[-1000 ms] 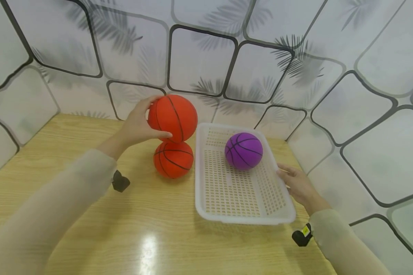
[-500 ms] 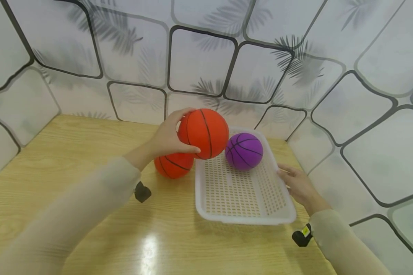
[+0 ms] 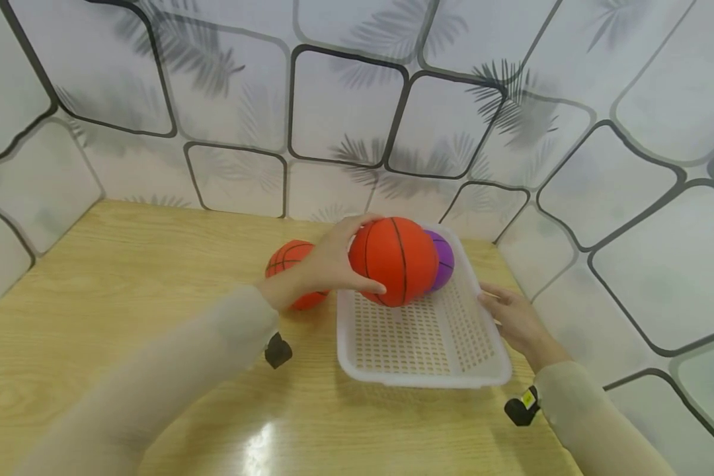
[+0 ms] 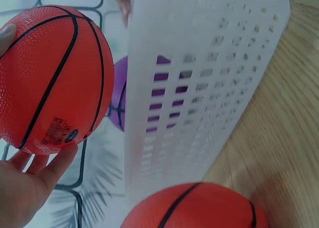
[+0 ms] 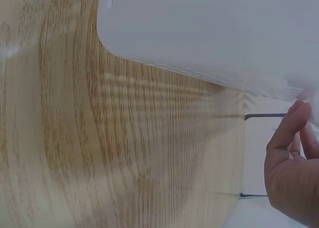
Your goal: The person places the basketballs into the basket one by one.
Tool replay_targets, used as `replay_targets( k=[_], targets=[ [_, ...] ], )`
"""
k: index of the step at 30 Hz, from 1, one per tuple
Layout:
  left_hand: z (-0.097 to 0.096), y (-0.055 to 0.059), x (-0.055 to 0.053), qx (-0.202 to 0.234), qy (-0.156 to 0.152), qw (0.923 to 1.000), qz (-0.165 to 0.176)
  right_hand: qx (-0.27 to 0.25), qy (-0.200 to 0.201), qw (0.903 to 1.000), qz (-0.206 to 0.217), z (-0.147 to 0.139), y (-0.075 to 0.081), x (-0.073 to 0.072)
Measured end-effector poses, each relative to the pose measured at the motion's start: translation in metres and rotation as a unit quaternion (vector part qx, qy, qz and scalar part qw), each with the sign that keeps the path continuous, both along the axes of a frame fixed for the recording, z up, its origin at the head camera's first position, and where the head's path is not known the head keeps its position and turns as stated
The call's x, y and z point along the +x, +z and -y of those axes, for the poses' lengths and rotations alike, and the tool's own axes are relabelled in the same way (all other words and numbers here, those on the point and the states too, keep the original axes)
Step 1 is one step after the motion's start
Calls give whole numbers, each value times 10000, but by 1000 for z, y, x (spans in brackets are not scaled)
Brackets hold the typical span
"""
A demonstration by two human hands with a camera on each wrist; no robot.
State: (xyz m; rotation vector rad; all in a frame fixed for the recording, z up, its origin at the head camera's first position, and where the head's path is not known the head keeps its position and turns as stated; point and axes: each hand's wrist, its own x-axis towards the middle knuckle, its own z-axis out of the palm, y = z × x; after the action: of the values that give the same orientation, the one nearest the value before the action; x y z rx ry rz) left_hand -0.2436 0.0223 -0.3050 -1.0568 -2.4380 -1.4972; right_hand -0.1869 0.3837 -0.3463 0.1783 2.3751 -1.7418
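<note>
My left hand [image 3: 332, 256] holds a red-orange toy basketball [image 3: 397, 261] from its left side, fingers over the top and thumb along the front. The ball overlaps the far left part of a white plastic basket [image 3: 404, 347] in the head view; in the left wrist view it shows beyond the basket's rim. A smaller purple basketball [image 3: 446, 261] lies in the basket, partly hidden behind the held ball. Another red-orange basketball [image 3: 285, 256] rests on the table left of the basket, half covered by my left hand. My right hand [image 3: 514, 322] grips the basket's right rim, thumb against its outer wall.
The wooden table [image 3: 125, 297] runs up to walls covered in patterned paper [image 3: 348, 99] at the back and right. The right wall stands close behind my right hand. Black wrist devices [image 3: 277, 350] hang below both sleeves.
My left hand has carried the held basketball right and down, from above the other red-orange ball to over the basket, now partly covering the purple ball. The right hand and basket have stayed put.
</note>
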Motion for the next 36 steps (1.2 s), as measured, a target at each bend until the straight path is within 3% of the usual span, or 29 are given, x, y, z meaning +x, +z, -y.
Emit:
replay_targets(
  k=[8, 12, 24, 36],
  targets=[
    [-29, -1, 4, -294, -524, 9976, -337, -36, 94, 9999, -37, 1, 0, 0],
    [-40, -1, 7, -514, -633, 9960, -358, -17, 107, 9999, -22, 1, 1, -1],
    [-66, -13, 16, -1110, -1039, 9883, -137, 160, -79, 9998, 87, 3, 1, -2],
    [-82, -35, 26, -1715, -1172, 9781, 117, 169, -48, 9998, -4, 0, -1, -2]
  ],
)
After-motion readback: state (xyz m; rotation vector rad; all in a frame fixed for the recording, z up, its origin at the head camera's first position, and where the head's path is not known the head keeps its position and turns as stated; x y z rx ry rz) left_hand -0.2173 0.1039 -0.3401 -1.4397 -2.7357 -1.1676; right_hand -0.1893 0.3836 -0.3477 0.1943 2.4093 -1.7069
